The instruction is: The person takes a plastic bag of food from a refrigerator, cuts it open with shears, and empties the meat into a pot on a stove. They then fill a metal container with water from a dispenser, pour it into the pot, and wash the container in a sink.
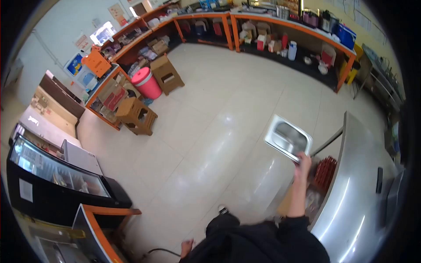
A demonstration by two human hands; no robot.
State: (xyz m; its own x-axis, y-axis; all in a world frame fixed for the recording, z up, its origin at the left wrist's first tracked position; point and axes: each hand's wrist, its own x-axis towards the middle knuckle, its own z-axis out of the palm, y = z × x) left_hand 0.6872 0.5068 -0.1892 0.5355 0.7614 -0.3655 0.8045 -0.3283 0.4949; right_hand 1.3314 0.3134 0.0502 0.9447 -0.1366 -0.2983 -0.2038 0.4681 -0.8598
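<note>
A rectangular stainless steel pan (288,136) hangs in the air over the tiled floor, tilted so that its hollow inside faces me. My right hand (302,164) grips it by the near right corner of the rim, arm stretched forward. Down at my left side, my left hand (187,247) looks curled closed, and I see nothing in it. A dark cable (162,250) runs close to that hand.
A steel counter (351,175) borders my right, with a red crate (325,171) beneath. A glass-front display fridge (61,179) and an orange-edged table (101,219) stand left. Ahead are brown stools (136,115), a pink bin (147,83) and orange-framed shelving (289,26).
</note>
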